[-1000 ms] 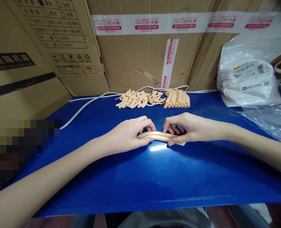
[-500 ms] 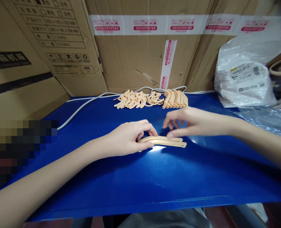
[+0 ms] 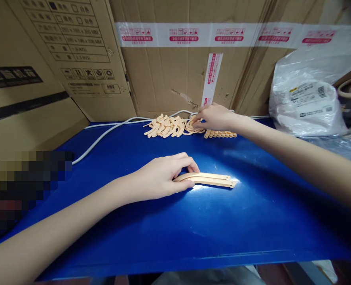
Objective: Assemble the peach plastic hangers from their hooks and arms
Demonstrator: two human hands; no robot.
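My left hand (image 3: 166,174) is closed around a pair of long cream plastic strips (image 3: 213,180), bent at the left end and lying side by side on the blue table. Their straight right ends, with small holes, stick out past my fingers; the left ends are hidden in my palm. At the back, my right hand (image 3: 215,117) is over a pile of thin curved cream pieces (image 3: 190,127), fingertips at the pile and thumb apart from the fingers. Beneath that hand shows a row of wider cream pieces (image 3: 221,134), partly covered.
Left of the thin pieces lies a heap of short curved cream parts (image 3: 165,126). A white cable (image 3: 98,144) runs along the back. Cardboard boxes (image 3: 163,75) stand behind the blue table (image 3: 211,229). A plastic-wrapped package (image 3: 307,103) sits at the back right.
My right hand has moved away from the strips, back to the pile of thin curved pieces. My left hand keeps its hold on the strips, nearly unmoved.
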